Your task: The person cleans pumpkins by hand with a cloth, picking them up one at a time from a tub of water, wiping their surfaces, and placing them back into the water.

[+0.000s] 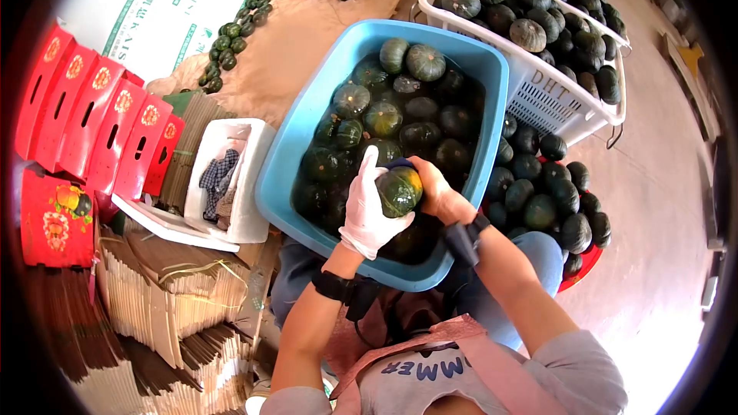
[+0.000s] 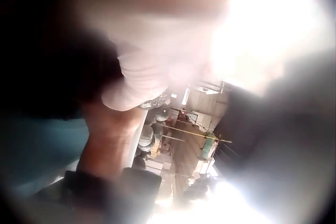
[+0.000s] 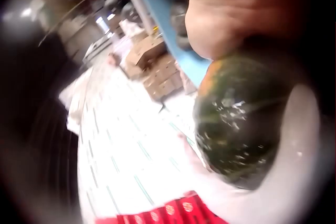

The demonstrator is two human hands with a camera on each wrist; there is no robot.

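My left hand (image 1: 369, 211), in a white glove, cups a small green pumpkin (image 1: 399, 194) with an orange patch. My bare right hand (image 1: 437, 190) presses a dark blue cloth-like piece (image 1: 400, 162) on the pumpkin's top; most of that piece is hidden under the fingers. Both hands are over the blue tub (image 1: 270, 184), where several dark green pumpkins (image 1: 382, 118) sit in water. Wet highlights show on the held pumpkin (image 3: 241, 124) in the right wrist view, with the white glove (image 3: 302, 129) around its lower side. The left wrist view is blurred and glaring.
White crates (image 1: 565, 107) heaped with pumpkins stand at the back right. More pumpkins (image 1: 542, 211) fill a red basin (image 1: 590, 267) beside my knee. To the left are red boxes (image 1: 111, 119), a foam box (image 1: 257, 146) with checked cloth, and stacked cardboard (image 1: 146, 292). Pumpkins line a beige sheet (image 1: 288, 54).
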